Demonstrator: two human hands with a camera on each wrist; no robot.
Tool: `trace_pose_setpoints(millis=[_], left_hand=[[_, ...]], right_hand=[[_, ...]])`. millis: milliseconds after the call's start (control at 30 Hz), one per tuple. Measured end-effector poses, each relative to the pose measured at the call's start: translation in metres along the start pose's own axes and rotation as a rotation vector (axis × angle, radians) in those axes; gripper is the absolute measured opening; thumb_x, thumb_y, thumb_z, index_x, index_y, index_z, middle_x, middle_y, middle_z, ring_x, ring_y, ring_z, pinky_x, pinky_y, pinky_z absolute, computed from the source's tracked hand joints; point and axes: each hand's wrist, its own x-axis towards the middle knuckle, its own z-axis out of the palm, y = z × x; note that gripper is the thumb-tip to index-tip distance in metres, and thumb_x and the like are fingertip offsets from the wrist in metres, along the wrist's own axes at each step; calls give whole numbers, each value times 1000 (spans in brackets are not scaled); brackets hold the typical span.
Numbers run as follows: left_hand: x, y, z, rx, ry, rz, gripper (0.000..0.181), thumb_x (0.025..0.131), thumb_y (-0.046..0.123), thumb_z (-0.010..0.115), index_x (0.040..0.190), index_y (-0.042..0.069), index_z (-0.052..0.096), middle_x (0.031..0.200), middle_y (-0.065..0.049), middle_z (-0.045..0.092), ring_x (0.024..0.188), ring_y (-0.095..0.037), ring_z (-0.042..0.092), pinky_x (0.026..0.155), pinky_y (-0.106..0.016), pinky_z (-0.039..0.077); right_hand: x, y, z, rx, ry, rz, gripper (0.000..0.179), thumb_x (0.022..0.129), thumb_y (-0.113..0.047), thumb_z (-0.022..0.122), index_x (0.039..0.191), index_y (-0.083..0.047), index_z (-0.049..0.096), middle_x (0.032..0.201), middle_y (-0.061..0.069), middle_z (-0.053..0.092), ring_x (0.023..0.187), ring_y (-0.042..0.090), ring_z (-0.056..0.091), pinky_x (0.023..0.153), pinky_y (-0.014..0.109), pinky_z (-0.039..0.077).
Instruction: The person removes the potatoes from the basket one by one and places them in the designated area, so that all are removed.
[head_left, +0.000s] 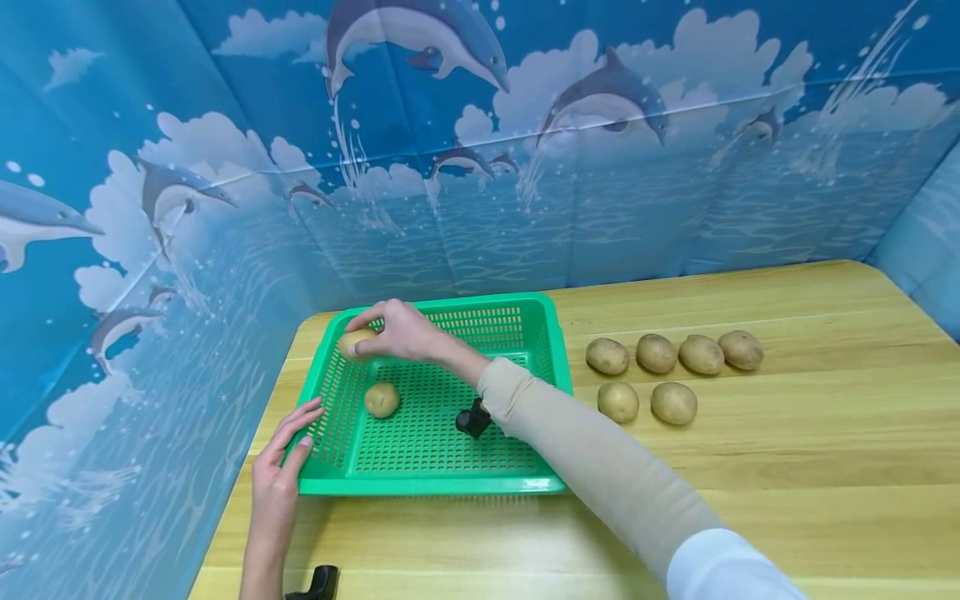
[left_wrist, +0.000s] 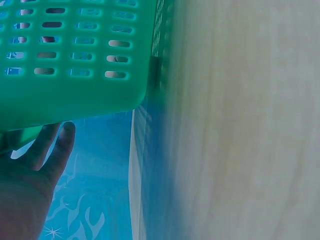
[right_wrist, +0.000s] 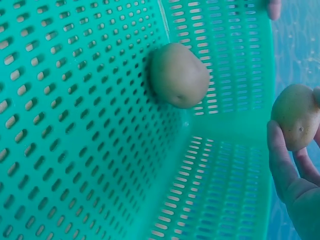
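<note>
My right hand point(head_left: 405, 332) reaches over the green plastic basket point(head_left: 435, 486) and holds a potato point(head_left: 356, 342) above its far left corner. In the right wrist view, the fingers and thumb pinch this potato point(right_wrist: 295, 117) near the rim. Another potato point(head_left: 382, 400) lies on the basket floor by the left wall. At the left rim, my left hand point(head_left: 276, 475) grips the edge, with fingertips over it. Seen from the left wrist, two fingers point(left_wrist: 62, 142) meet the rim from outside, below the slotted wall.
To the right of the basket, several potatoes point(head_left: 656, 354) lie in two rows on the wooden table point(head_left: 825, 450). A blue dolphin-print curtain point(head_left: 487, 225) hangs behind and at the left. The right forearm crosses the basket's front right corner.
</note>
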Motion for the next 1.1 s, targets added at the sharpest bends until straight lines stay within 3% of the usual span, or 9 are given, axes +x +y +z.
trace_pose_setpoints(millis=[167,300,833,1100], left_hand=[[0,1,0,-1,-2,6,34,101,-1,46,132,1,60,144,-7,51,141,-17,34,110,-33,27],[-2,2,-1,-4,-4,5,34,101,-1,46,132,1,60,144,-7,50,141,-17,33,112,-37,25],[-2,3,1,-16,0,0,33,101,0,47,133,0,59,145,-9,50,141,-17,33,113,-41,22],[-2,4,1,-10,3,-4,33,102,0,47,132,0,60,144,-8,50,141,-16,33,111,-33,25]], right_hand=[[-7,-7,-5,16,25,-27,35,90,-27,74,123,-17,70,128,0,63,92,7,65,76,21,51],[-13,-13,-8,22,26,-72,35,89,-30,74,122,-18,70,128,-1,61,100,12,63,79,21,50],[-39,-48,-21,-44,159,-231,33,88,-30,76,119,-20,71,120,-7,59,95,8,54,74,22,50],[-56,-65,-33,-1,186,-289,32,88,-27,76,117,-18,71,120,-6,57,99,6,54,75,20,53]])
